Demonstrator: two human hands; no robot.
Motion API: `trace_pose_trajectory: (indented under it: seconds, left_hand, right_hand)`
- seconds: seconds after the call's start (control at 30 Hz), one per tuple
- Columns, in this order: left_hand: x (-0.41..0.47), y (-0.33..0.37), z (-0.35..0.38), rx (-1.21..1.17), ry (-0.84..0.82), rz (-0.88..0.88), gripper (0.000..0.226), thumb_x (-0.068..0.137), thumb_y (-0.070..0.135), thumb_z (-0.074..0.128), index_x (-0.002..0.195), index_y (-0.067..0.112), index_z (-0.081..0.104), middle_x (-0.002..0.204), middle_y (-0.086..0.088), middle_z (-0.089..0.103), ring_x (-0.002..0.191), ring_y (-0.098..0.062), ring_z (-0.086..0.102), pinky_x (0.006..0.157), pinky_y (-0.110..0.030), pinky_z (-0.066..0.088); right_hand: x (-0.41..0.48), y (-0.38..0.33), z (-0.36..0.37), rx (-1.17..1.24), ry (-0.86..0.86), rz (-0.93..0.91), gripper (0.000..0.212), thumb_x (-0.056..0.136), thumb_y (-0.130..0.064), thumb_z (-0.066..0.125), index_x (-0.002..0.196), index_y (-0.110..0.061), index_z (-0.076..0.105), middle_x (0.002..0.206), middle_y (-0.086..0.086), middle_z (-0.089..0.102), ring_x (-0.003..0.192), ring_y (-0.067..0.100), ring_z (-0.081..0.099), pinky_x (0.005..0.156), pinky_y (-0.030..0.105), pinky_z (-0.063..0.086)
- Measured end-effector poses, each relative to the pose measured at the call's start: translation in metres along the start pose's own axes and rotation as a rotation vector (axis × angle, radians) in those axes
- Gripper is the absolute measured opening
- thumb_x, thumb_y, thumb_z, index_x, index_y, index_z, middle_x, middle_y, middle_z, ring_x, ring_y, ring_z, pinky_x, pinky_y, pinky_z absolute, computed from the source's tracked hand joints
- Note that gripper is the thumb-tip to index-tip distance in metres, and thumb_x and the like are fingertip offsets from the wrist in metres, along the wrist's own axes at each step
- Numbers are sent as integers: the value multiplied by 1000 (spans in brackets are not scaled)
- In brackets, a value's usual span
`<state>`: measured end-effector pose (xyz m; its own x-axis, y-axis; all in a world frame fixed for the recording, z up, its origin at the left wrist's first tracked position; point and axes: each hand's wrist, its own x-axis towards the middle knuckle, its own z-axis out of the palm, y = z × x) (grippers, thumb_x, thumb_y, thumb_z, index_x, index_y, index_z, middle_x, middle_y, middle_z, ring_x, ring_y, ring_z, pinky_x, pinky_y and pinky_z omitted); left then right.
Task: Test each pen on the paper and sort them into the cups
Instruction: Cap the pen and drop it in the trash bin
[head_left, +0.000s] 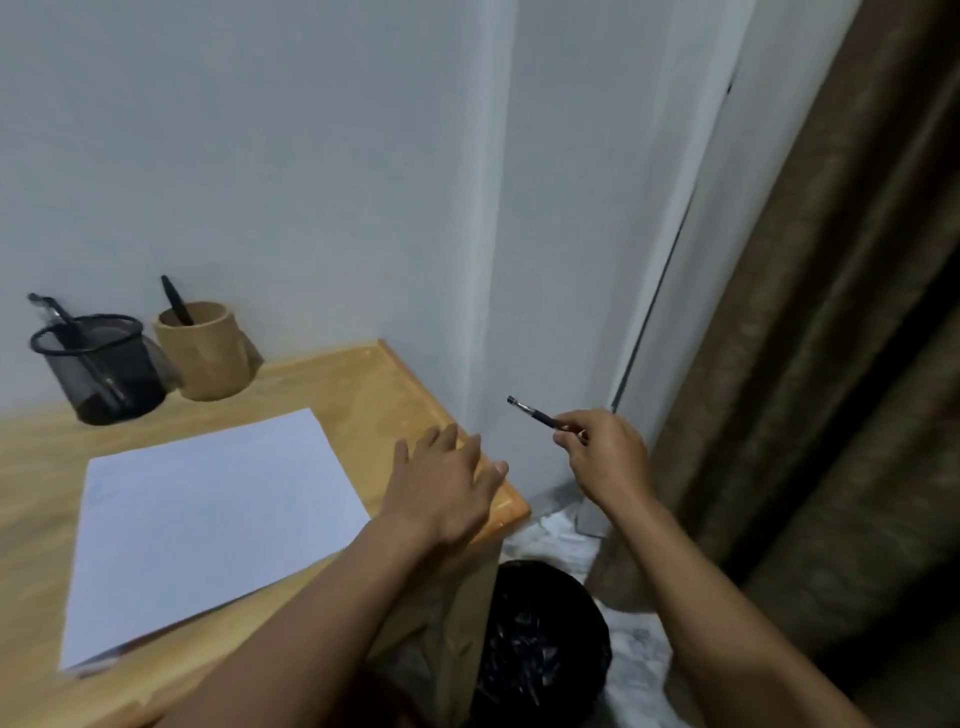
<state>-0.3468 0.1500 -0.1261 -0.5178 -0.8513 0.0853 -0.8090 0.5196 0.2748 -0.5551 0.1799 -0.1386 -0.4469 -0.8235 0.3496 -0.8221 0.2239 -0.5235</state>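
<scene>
Right hand (605, 452) hangs in the air off the desk's (363, 384) right edge, its fingers pinching a dark pen (537, 415) that points up and left. Left hand (447, 480) lies flat with straight fingers on the desk's right corner, just beside the white paper (208, 514). Well left, at the wall, stand the mesh cup (101, 366) and wooden cup (200, 351), a pen in each.

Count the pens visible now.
3: one dark pen in the black mesh cup, one black pen in the round wooden cup, one dark blue pen in the right hand. Cups may hide more.
</scene>
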Motion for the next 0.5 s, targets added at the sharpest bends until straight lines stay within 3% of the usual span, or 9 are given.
trace_pose_trajectory:
  seconds: [0.1,0.23,0.37,0.5]
  left_hand:
    - [-1,0,12,65,-37,-9,66,100,57,19,157,23,22,166,-6,16,154,-27,8,121,-58,5]
    - [1,-4,12,49,-20,11,67,102,51,22,158,14,19,167,-5,15,154,-23,9,123,-51,8]
    - [2,-16,7,134,-4,30,80,90,69,12,157,27,23,165,-10,22,152,-24,17,121,-47,19]
    - [0,-18,11,161,-68,-26,84,84,76,2,158,36,4,168,-7,3,155,-23,0,123,-53,4]
  right_hand:
    - [-13,39,28,36,-70,124,18,88,-25,70,104,-25,79,97,-1,77,94,26,69,85,41,55]
    - [-35,82,73,47,-156,216,19,85,-23,71,102,-21,79,96,5,78,95,30,70,82,42,57]
    - [-55,121,120,22,-282,297,19,86,-21,68,101,-21,79,97,8,78,96,30,71,83,39,57]
    - [-66,154,159,-61,-416,367,18,91,-19,62,98,-22,78,97,6,77,96,28,70,79,32,52]
